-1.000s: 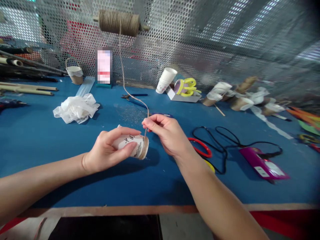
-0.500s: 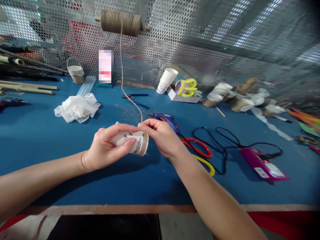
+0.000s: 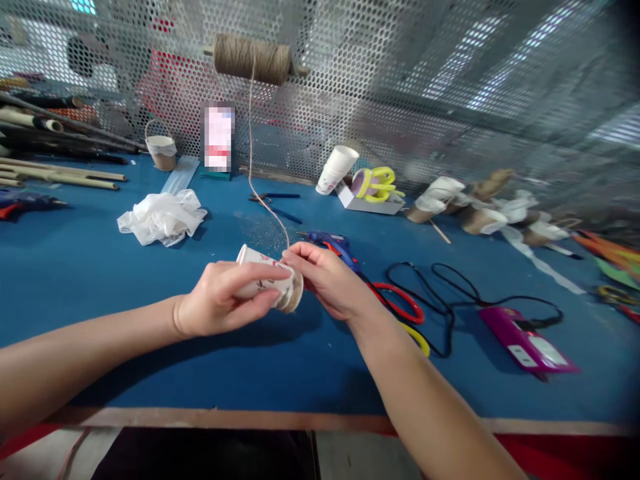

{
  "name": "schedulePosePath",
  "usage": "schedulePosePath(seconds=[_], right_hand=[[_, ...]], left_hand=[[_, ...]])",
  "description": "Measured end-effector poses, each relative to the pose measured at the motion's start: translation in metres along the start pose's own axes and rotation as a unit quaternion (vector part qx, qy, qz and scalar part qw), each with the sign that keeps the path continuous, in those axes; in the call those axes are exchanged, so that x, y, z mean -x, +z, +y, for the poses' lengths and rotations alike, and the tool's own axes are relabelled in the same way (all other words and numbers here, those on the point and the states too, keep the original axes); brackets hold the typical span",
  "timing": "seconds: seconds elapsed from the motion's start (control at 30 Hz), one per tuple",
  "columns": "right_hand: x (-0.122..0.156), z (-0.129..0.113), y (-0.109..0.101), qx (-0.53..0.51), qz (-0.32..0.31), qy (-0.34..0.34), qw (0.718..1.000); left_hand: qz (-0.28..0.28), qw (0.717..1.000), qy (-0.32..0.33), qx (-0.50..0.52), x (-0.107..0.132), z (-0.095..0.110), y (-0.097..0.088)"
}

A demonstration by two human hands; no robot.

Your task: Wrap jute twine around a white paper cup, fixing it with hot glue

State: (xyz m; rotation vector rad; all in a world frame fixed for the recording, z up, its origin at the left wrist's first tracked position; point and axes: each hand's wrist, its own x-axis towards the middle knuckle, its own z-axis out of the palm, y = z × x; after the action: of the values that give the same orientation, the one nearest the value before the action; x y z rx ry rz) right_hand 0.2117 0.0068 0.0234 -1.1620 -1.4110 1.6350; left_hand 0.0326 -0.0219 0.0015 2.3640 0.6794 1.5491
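Observation:
My left hand (image 3: 223,300) is wrapped round a white paper cup (image 3: 260,280) held on its side over the blue table (image 3: 100,280), its base end ringed with brown twine. My right hand (image 3: 327,280) pinches the twine (image 3: 260,200) against that base end. The twine runs up from my fingers to a spool (image 3: 253,59) hung on the perforated metal wall. A blue glue gun (image 3: 330,241) lies just behind my right hand.
A crumpled white plastic bag (image 3: 161,217) lies at left, bamboo sticks (image 3: 60,175) beyond it. Red and yellow scissors (image 3: 405,313), a black cable (image 3: 440,293) and a magenta device (image 3: 525,337) lie at right. Stacked cups (image 3: 336,168) and twine-wrapped cups (image 3: 480,200) stand at the back.
My right hand has come down and in, from holding the twine above the cup to pressing it at the cup's base. The cup has tilted slightly in my left hand.

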Motion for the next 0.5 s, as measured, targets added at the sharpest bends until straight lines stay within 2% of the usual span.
schedulePosePath(seconds=[0.1,0.2,0.27,0.37,0.43,0.5], right_hand=[[0.003,-0.004,-0.002,0.031,-0.029,-0.006,0.999],[0.004,-0.006,-0.004,0.061,-0.031,-0.018,0.997],[0.004,-0.007,-0.005,0.078,-0.017,-0.038,0.996],[0.003,-0.007,-0.008,0.106,0.017,-0.070,0.992],[0.002,-0.006,-0.010,0.132,0.042,-0.088,0.987],[0.001,-0.004,-0.012,0.165,0.062,-0.110,0.978]], left_hand=[[-0.015,0.996,0.078,-0.041,0.002,-0.004,0.000],[-0.017,0.992,0.116,-0.055,0.004,-0.007,0.002],[-0.026,0.992,0.115,-0.053,0.006,-0.009,0.003],[-0.036,0.998,0.051,-0.021,0.007,-0.011,0.004],[-0.037,0.999,-0.030,0.020,0.007,-0.011,0.005],[-0.039,0.988,-0.129,0.075,0.005,-0.010,0.005]])
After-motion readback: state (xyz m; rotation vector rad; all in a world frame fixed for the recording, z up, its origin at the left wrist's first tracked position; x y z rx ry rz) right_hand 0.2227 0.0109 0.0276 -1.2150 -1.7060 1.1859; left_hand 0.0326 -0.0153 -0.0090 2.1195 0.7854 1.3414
